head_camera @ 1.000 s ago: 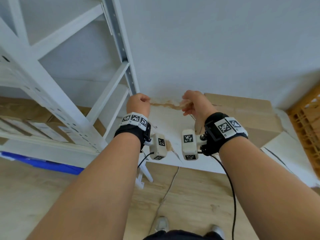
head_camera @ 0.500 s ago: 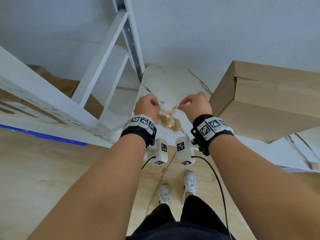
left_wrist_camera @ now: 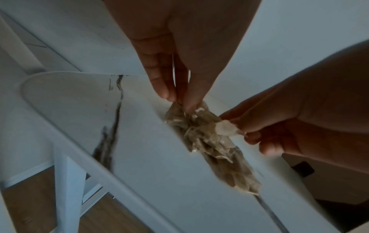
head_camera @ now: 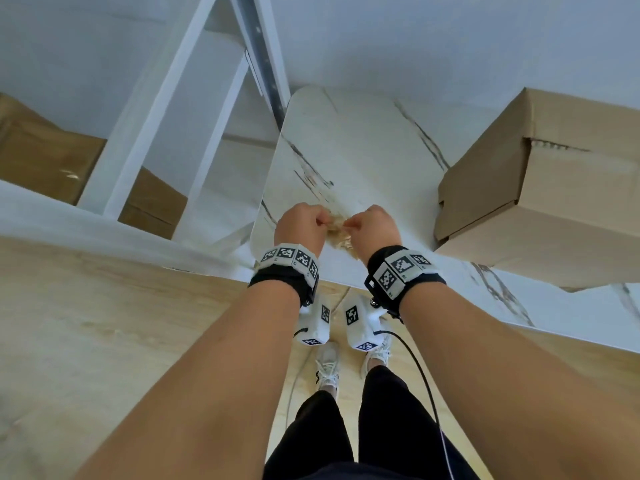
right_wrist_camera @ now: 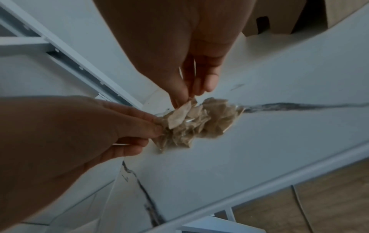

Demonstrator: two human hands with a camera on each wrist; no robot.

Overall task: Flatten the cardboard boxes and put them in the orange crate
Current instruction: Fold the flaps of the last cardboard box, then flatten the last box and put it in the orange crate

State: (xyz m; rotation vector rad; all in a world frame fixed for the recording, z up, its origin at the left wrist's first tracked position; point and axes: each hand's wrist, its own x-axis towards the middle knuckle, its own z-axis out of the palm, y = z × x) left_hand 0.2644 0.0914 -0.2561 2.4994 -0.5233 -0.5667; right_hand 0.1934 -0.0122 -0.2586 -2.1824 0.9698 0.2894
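Your left hand and right hand meet over the near corner of the marble-patterned table, each pinching the same crumpled wad of brown tape between thumb and fingertips. From the head view you only glimpse the wad between your knuckles; your wrist views show its creased, glossy folds and a pale strip stuck at your right fingertips. The cardboard box stands unflattened on the table to your right, well apart from your hands. White shelving rises to your left. The wristbands carry black-and-white square markers; no writing is readable.
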